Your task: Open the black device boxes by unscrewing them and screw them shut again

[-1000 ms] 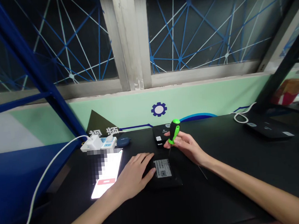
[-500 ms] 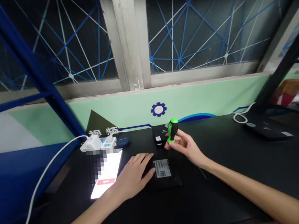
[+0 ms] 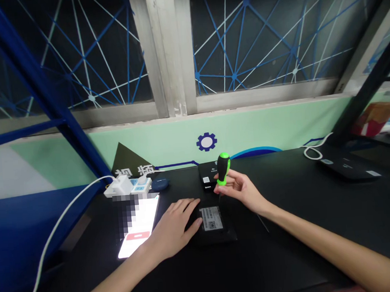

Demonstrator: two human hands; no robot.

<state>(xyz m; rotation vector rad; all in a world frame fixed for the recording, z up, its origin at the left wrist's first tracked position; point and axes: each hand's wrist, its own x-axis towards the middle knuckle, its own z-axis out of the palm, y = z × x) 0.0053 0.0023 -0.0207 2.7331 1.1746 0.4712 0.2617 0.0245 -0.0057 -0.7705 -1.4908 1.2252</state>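
My right hand [image 3: 241, 190] is closed around a screwdriver [image 3: 222, 168] with a green and black handle. The tool stands almost upright, its shaft reaching down to the far right corner of a flat black device [image 3: 218, 234] with a white label [image 3: 210, 218]. My left hand [image 3: 174, 226] lies flat, fingers stretched out, on the left side of that device. Both rest on the black table [image 3: 290, 246].
A lit phone [image 3: 139, 229] lies left of my left hand. Behind it sit a white power strip [image 3: 129, 187] with a cable and a small dark blue case [image 3: 160, 184]. A second black box [image 3: 208, 176] stands behind the screwdriver. Another black device [image 3: 347, 166] lies far right.
The screwdriver handle has tipped from leaning right to nearly upright and turned in my right fingers, showing more black. My left hand has stayed in place on the device.
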